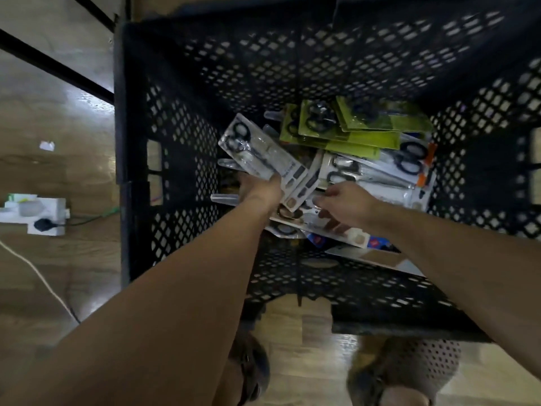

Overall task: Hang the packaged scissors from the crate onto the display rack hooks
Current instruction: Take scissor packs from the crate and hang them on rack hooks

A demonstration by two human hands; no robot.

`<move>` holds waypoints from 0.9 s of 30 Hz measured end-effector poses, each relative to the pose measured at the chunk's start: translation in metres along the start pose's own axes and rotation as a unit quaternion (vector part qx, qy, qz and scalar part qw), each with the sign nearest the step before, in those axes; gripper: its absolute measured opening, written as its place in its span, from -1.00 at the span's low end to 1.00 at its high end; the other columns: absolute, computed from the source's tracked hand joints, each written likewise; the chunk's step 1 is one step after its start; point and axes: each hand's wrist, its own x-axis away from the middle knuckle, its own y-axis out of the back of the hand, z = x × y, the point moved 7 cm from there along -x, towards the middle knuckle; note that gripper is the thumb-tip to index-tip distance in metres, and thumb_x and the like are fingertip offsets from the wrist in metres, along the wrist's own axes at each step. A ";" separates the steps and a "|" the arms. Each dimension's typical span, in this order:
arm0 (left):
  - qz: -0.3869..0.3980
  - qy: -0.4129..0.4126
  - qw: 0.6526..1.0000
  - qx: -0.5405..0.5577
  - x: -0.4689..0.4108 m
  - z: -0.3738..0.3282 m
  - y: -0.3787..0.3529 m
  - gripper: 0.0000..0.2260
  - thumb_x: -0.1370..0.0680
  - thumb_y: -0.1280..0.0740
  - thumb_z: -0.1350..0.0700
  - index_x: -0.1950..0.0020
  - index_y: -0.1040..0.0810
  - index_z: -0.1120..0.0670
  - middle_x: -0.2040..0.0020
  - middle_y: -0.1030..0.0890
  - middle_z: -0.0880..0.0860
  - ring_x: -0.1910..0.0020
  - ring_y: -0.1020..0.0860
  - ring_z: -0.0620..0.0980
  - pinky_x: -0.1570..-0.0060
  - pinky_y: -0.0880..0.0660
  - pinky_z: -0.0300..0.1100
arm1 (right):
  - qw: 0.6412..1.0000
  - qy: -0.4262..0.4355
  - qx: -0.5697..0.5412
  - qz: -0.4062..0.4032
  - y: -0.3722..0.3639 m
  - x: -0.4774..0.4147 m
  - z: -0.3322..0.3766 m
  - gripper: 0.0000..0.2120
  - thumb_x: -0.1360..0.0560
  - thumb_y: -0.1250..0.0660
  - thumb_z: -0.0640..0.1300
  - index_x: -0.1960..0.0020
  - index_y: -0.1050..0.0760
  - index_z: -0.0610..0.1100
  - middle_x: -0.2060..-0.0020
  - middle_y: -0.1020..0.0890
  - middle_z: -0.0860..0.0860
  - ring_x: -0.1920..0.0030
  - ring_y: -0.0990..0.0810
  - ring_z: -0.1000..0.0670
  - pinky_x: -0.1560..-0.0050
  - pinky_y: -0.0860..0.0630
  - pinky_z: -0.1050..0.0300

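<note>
Both my arms reach down into a deep black perforated crate (181,148). My left hand (259,190) grips the lower end of a white-carded pack of black-handled scissors (257,149), lifted above the pile and tilted up to the left. My right hand (345,203) rests on another white pack (322,222) lying flat in the crate, its fingers curled at the pack's edge. Green-carded scissors packs (360,127) lie stacked at the back. More white packs with orange trim (389,171) lie at the right. No display rack hooks are in view.
The crate stands on a wooden floor (58,273). A white power strip with a black plug (38,215) and a white cable (38,276) lie to the left. Black metal frame bars (55,65) cross the upper left. My sandalled feet (401,373) show below the crate.
</note>
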 end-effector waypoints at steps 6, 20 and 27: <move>0.020 0.053 0.987 0.151 -0.024 0.008 -0.002 -0.64 -0.53 -0.50 0.05 -0.26 -0.58 0.16 0.00 -0.69 0.09 0.21 -0.60 -0.02 0.43 -0.50 -0.28 | 0.954 -0.069 -0.293 -0.010 -0.021 -0.005 0.022 -0.85 -0.64 -0.36 -0.10 -0.03 -0.57 -0.20 0.38 -0.64 -0.02 0.35 -0.63 -0.01 0.35 -0.57 0.15; 0.046 0.104 0.976 0.187 0.035 0.009 0.011 -0.54 -0.46 -0.57 0.10 -0.29 -0.52 0.15 -0.02 -0.70 0.14 0.10 -0.71 0.11 0.13 -0.70 0.11 | 0.962 0.078 -0.141 -0.222 0.019 0.090 0.014 -0.75 -0.57 -0.31 -0.17 0.20 -0.33 -0.26 0.34 -0.42 -0.18 0.30 -0.55 -0.15 0.27 -0.51 0.00; 0.118 0.054 0.979 0.157 0.223 -0.047 0.107 -0.69 -0.59 -0.47 0.13 -0.29 -0.54 0.14 -0.13 -0.69 0.10 0.03 -0.69 0.02 -0.01 -0.67 -0.01 | 0.949 0.104 -0.021 -0.295 0.085 0.307 0.055 -0.81 -0.58 -0.26 -0.19 0.17 -0.30 -0.12 0.40 -0.45 -0.08 0.40 -0.42 0.05 0.32 -0.28 0.03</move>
